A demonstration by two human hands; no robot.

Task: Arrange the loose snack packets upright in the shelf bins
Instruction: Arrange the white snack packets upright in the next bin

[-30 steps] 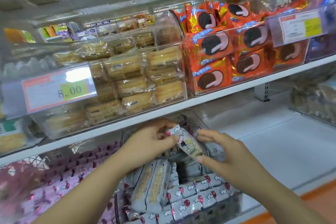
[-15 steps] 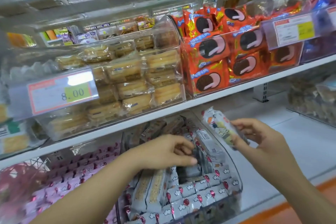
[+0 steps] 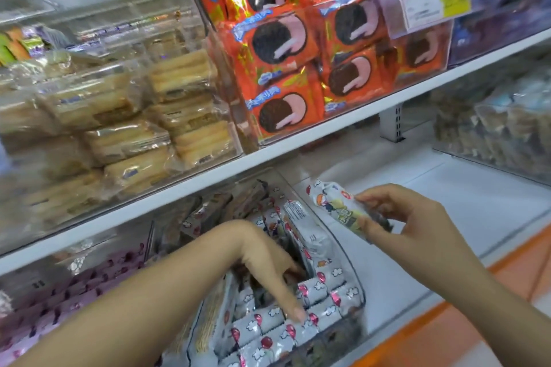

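Snack packet [image 3: 340,211]: pinched by right hand [image 3: 411,226] just beyond the right edge of the bin [image 3: 346,259]; left hand [image 3: 268,271] spread-fingered, pressing binned packets [image 3: 325,292] apart; we judge the gap may collapse, toppling neighbours, if pressure eases.

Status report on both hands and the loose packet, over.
Left hand open, fingers down among white balloon-print packets in clear plastic bin. Right hand pinches white cartoon-print packet right of bin. Left hand occupies bin opening.

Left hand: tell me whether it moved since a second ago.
Yes. The left hand left the raised packet and dropped into the clear bin, toward its front wall.
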